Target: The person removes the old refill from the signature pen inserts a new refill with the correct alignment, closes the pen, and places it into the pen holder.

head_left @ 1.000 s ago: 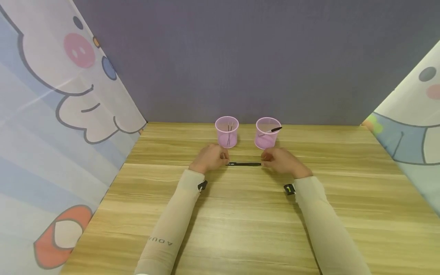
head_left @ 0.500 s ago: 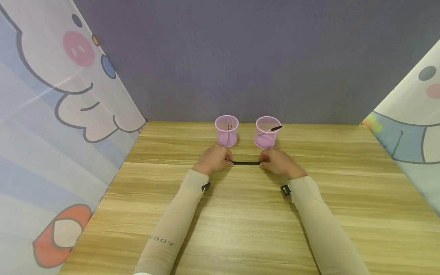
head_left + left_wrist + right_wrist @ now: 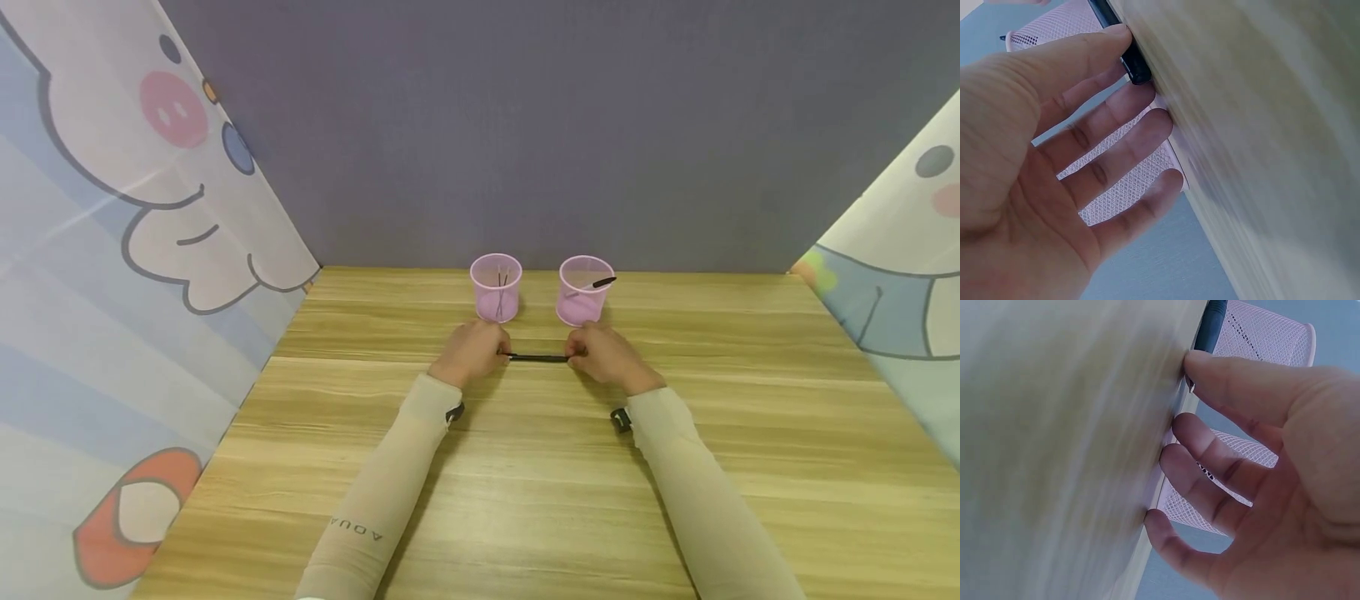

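Note:
A thin black pen lies crosswise on the wooden table, just in front of two pink mesh cups. My left hand pinches its left end; in the left wrist view the topmost finger presses on the pen, and the other fingertips touch the tabletop. My right hand pinches the right end; in the right wrist view the topmost finger sits by the pen tip. The left cup holds thin sticks. A dark-tipped piece leans in the right cup.
A grey back wall stands right behind the cups. Cartoon-printed curtains hang along the left and right sides of the table. Bare wood stretches from my forearms to the near edge.
Both hands have slid inward along the pen, so less of it shows between them. The cups have not moved.

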`<control>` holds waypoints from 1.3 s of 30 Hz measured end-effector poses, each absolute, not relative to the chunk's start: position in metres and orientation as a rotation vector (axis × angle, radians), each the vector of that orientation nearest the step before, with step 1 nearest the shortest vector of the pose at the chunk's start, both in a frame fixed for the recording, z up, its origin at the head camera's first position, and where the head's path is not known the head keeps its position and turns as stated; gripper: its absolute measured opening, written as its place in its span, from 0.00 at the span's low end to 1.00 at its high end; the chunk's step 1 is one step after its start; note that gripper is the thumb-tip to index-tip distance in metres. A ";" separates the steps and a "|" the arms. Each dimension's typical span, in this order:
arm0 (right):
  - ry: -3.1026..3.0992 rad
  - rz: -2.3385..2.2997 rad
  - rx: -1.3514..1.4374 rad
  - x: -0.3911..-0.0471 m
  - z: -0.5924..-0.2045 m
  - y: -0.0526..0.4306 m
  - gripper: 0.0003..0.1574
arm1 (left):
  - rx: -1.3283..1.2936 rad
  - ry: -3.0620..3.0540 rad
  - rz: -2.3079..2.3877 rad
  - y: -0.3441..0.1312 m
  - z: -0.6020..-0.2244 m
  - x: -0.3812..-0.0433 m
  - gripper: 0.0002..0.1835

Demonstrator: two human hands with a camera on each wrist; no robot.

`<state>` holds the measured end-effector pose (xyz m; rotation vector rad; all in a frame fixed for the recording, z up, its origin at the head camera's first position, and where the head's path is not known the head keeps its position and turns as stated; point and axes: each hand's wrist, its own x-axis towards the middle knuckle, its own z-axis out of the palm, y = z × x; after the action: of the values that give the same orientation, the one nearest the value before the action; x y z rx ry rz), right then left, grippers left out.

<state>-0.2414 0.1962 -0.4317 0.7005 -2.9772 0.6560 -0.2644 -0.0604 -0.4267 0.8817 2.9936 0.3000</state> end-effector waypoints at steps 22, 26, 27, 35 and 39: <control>-2.997 0.744 0.661 -0.245 -0.432 0.197 0.07 | 0.893 2.996 0.273 -0.060 -0.432 -0.262 0.05; -3.017 0.775 0.648 -0.244 -0.429 0.199 0.08 | 0.889 2.984 0.299 -0.058 -0.432 -0.262 0.06; -3.024 0.782 0.644 -0.244 -0.428 0.199 0.08 | 0.887 2.984 0.299 -0.058 -0.431 -0.262 0.06; -3.080 0.838 0.600 -0.244 -0.418 0.194 0.08 | 0.864 2.997 0.363 -0.059 -0.427 -0.262 0.05; -3.067 0.877 0.608 -0.246 -0.416 0.195 0.09 | 0.849 3.010 0.358 -0.060 -0.424 -0.263 0.04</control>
<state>-0.2456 0.1948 -0.4164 0.6081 -3.0672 0.8768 -0.2631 -0.0597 -0.4243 0.8488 3.0096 0.3578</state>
